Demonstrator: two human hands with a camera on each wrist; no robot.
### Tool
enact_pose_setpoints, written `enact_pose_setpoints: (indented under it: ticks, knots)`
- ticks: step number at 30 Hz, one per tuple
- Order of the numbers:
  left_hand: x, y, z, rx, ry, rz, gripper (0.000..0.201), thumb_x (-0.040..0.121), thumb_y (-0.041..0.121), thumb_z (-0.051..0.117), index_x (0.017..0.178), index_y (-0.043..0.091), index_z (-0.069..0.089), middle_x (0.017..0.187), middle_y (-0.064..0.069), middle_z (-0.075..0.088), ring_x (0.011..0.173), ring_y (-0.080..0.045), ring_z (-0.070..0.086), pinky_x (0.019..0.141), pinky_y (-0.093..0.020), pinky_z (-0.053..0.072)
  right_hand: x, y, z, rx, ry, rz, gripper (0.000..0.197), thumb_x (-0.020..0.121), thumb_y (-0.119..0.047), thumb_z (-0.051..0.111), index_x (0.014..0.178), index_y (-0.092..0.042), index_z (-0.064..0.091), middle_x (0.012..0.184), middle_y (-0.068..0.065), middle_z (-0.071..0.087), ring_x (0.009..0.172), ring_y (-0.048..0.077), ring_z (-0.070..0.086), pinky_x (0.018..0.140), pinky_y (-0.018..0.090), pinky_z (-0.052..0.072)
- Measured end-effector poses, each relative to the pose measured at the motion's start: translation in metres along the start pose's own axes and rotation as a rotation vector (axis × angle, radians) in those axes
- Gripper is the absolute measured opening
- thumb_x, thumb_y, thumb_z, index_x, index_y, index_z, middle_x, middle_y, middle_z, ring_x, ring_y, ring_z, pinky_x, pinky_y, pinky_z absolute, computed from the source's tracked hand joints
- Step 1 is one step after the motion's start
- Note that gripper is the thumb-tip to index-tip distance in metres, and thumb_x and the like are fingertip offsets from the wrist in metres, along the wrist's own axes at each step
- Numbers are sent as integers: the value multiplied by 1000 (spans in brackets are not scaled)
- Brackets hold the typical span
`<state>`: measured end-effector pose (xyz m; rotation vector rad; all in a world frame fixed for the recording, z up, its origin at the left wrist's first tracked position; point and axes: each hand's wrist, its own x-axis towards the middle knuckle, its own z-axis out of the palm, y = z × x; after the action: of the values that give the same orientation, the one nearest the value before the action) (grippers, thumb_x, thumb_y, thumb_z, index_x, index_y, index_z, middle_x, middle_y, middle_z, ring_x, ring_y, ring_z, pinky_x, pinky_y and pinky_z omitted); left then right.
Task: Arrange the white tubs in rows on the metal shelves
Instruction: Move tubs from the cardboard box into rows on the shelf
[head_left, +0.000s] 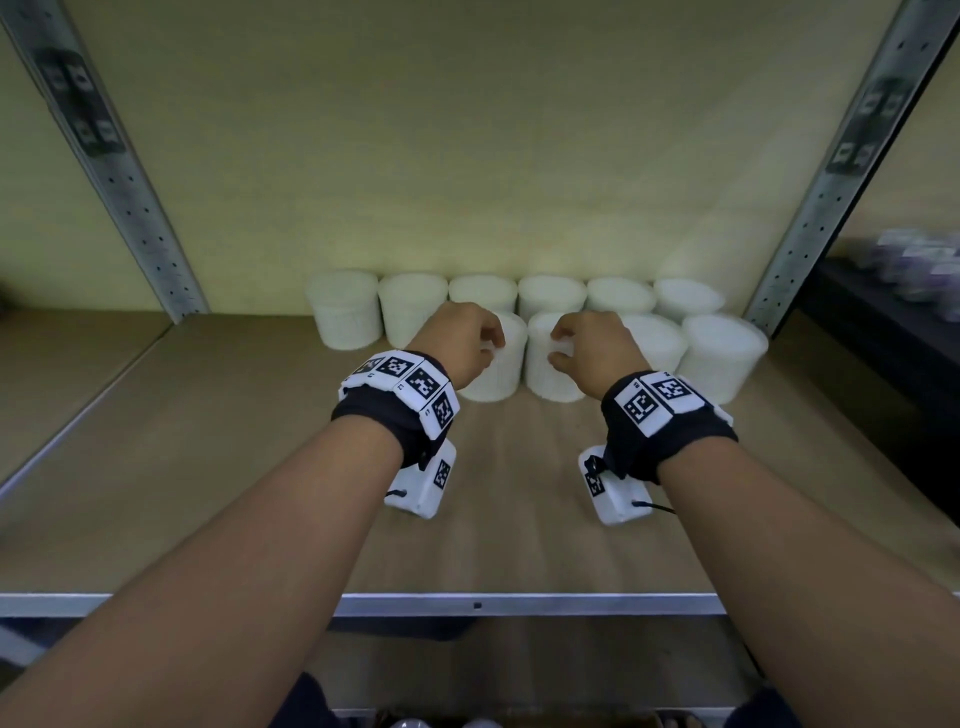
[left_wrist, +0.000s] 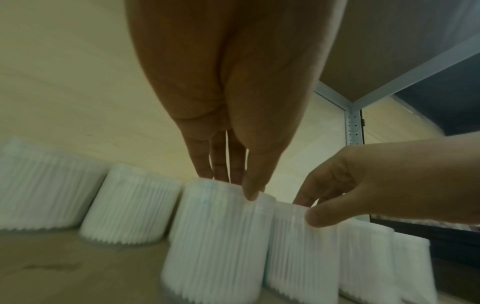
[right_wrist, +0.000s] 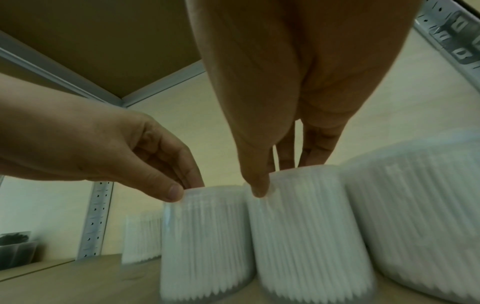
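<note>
Both hands are on the front row of white tubs, one tub each. Left hand (head_left: 462, 340) pinches the rim of the left tub (head_left: 496, 364), thumb on the near side, fingers (left_wrist: 205, 164) over the top to the far side. Right hand (head_left: 592, 348) does the same on the right tub (head_left: 545, 366): thumb at the near rim, fingers (right_wrist: 285, 156) curled over the far edge. So each hand is closed around a tub top; neither is empty.

Both tubs stand upright on the shelf board (head_left: 260, 467), long axis vertical, directly under the fingers. They sit side by side, touching or nearly so; the wrist views are too blurred to say which. The back row (head_left: 514, 299) of six tubs lines the wall just behind. Two more front-row tubs (head_left: 691, 353) stand right of the right hand, close beside its tub.

Judgement: the front row is being built leftward from the right upright (head_left: 831, 182). The key relation is sideways: each new tub must close up to its right neighbour and stay just ahead of the back row. The left tub is the row's open end, w/ bare board to its left, and the left hand is nearer that gap. Top grips on tall tubs may tip them if pushed hard.
</note>
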<state>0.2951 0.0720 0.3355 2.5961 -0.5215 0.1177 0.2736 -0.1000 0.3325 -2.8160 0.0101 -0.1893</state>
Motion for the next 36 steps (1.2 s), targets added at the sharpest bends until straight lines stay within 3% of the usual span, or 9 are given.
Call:
enact_pose_setpoints:
  ticks: [5, 9, 12, 15, 18, 29, 36]
  knots:
    - [-2, 0, -1, -3, -27, -6, 25, 90, 9, 57, 112, 10, 67, 121, -8, 66, 113, -19, 60, 90, -20, 41, -2, -1, 0, -1, -32, 8, 40, 92, -21, 56, 130, -8, 55, 129, 14, 58, 124, 30, 48, 103, 36, 42]
    - [-16, 2, -4, -15, -53, -34, 38, 87, 18, 61, 125, 13, 58, 132, -8, 57, 123, -19, 52, 98, -25, 40, -17, -6, -5, 2, -63, 0, 50, 91, -24, 57, 137, -7, 46, 139, 15, 49, 132, 30, 40, 110, 35, 34]
    - [-35, 5, -3, 16, -35, -40, 46, 85, 21, 64, 129, 14, 54, 133, -8, 53, 123, -21, 51, 97, -27, 40, -37, -11, -7, 10, -20, -14, 52, 90, -25, 57, 139, -11, 45, 143, 15, 41, 135, 31, 33, 110, 37, 33]
    - [-59, 9, -6, 27, -35, -61, 49, 83, 24, 66, 129, 16, 53, 131, -6, 55, 120, -20, 53, 94, -27, 42, -63, -13, -6, 43, -10, -22, 48, 89, -26, 58, 134, -14, 50, 138, 11, 45, 131, 30, 37, 106, 42, 40]
    - [-88, 15, -12, 30, -67, -91, 49, 82, 28, 68, 129, 19, 54, 133, -3, 54, 120, -18, 53, 98, -30, 45, -95, -16, -8, 70, -28, -35, 45, 88, -26, 59, 131, -15, 53, 133, 9, 49, 128, 28, 42, 103, 44, 42]
    - [-207, 22, -8, -17, -101, -127, 42, 84, 29, 66, 123, 22, 55, 126, -1, 56, 118, -18, 50, 96, -31, 42, -198, -37, 15, 105, -65, -119, 37, 85, -19, 60, 122, -15, 59, 121, 7, 58, 110, 23, 54, 94, 33, 44]
    - [-262, -2, 32, -68, -179, -193, 33, 80, 25, 70, 110, 17, 61, 113, -5, 59, 104, -22, 58, 89, -28, 46, -244, -48, 63, 157, -101, -153, 18, 83, -18, 61, 100, -14, 66, 102, 6, 63, 96, 25, 60, 85, 33, 50]
